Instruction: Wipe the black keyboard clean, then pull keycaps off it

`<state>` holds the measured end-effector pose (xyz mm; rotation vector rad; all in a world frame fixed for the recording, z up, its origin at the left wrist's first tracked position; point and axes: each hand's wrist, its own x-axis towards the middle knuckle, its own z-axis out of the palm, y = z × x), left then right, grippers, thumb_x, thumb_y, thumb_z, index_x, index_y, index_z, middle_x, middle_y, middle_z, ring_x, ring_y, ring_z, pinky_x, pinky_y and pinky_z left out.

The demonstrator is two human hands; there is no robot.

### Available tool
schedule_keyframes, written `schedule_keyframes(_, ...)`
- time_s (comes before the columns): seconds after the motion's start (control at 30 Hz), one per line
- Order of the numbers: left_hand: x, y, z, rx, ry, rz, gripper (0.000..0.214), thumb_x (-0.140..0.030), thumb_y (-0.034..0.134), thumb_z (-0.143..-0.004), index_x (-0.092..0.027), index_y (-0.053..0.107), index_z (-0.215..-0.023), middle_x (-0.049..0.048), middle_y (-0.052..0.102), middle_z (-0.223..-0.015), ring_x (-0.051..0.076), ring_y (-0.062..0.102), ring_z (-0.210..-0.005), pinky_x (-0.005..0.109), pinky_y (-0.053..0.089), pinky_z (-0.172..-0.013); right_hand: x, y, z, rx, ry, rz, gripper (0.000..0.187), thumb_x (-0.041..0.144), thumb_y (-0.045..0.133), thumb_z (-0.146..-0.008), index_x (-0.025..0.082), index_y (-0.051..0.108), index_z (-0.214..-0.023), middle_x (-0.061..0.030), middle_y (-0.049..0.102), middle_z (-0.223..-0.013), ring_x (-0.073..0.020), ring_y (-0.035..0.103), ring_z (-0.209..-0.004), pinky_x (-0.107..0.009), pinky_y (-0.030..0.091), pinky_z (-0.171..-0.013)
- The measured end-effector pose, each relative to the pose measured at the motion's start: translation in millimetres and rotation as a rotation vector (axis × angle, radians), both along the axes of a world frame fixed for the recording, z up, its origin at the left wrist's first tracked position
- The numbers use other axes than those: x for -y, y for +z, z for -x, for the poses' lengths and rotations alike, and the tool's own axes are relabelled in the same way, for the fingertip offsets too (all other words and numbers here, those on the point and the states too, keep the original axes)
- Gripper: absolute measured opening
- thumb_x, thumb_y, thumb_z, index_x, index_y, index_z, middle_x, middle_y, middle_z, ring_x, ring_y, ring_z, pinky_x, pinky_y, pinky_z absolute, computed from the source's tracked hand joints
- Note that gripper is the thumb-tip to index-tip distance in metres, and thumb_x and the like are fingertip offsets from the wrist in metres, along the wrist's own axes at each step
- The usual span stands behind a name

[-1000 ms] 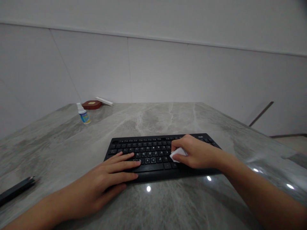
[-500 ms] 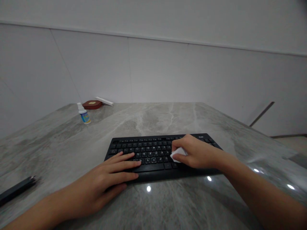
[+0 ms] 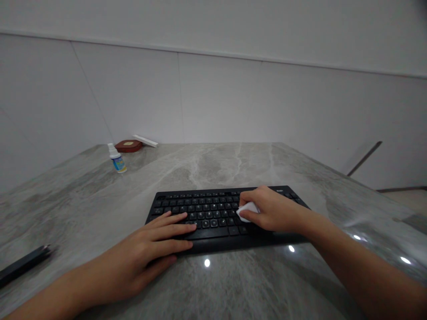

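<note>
A black keyboard (image 3: pixel 213 232) lies flat on the grey marbled table, its keys speckled with shiny spots that look like droplets. My left hand (image 3: pixel 153 244) rests with spread fingers on the keyboard's left end, the thumb by its front edge. Closed around a folded white wipe (image 3: pixel 247 211), my right hand (image 3: pixel 267 210) is over the right part of the keys. The wipe appears to touch the keys; my fingers cover part of it. Some keys under both hands are hidden.
A small white spray bottle (image 3: pixel 118 159) with a blue and yellow label stands at the back left. Behind it lie a red-brown case (image 3: pixel 128 146) and a white flat bar (image 3: pixel 145 141). A dark elongated object (image 3: pixel 25 263) sits at the left edge. A wall (image 3: pixel 220 98) closes the back.
My right hand has shifted very slightly away from me with the wipe, still over the keyboard's right part. My left hand and the keyboard have stayed in place.
</note>
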<state>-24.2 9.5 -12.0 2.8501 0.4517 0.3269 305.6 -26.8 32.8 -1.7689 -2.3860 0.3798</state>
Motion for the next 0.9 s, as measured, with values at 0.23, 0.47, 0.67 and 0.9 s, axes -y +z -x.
schedule_keyframes(0.23,1.0,-0.8,1.0,-0.017,-0.006,-0.020,0.050,-0.016,0.049,-0.097,-0.037,0.047,-0.142,-0.0038,0.043,-0.152,0.025,0.032,-0.145,0.056,0.033,-0.114,-0.1,-0.4,0.6,0.001,-0.005,-0.009,0.014,0.028,0.057,-0.084,0.018,0.067,-0.085,-0.0062,0.070,-0.082,-0.0191,0.062,-0.074,-0.029,0.040,-0.066)
schedule_keyframes(0.47,0.8,1.3,-1.3,0.014,0.001,0.001,0.050,-0.015,0.052,-0.096,-0.037,0.049,-0.141,-0.0033,0.046,-0.150,0.025,0.034,-0.144,0.053,0.031,-0.116,0.2,-0.8,1.6,0.005,-0.009,0.000,0.013,0.028,0.058,-0.083,0.018,0.068,-0.084,-0.0058,0.071,-0.081,-0.0191,0.063,-0.074,-0.028,0.039,-0.066)
schedule_keyframes(0.67,0.5,1.0,-0.5,0.012,0.001,0.006,0.049,-0.014,0.052,-0.096,-0.035,0.051,-0.140,-0.0019,0.046,-0.150,0.026,0.035,-0.143,0.054,0.031,-0.116,1.6,0.3,2.7,0.000,-0.003,-0.012,0.014,0.027,0.057,-0.085,0.018,0.067,-0.085,-0.0069,0.071,-0.082,-0.0198,0.063,-0.075,-0.029,0.040,-0.066)
schedule_keyframes(0.9,0.9,0.8,-1.0,0.028,0.000,0.017,0.050,-0.013,0.053,-0.095,-0.035,0.051,-0.140,-0.0015,0.047,-0.150,0.026,0.034,-0.143,0.054,0.031,-0.116,1.8,1.7,2.1,0.025,-0.007,-0.023,0.014,0.026,0.056,-0.085,0.017,0.067,-0.084,-0.0083,0.071,-0.082,-0.0208,0.063,-0.074,-0.030,0.039,-0.066)
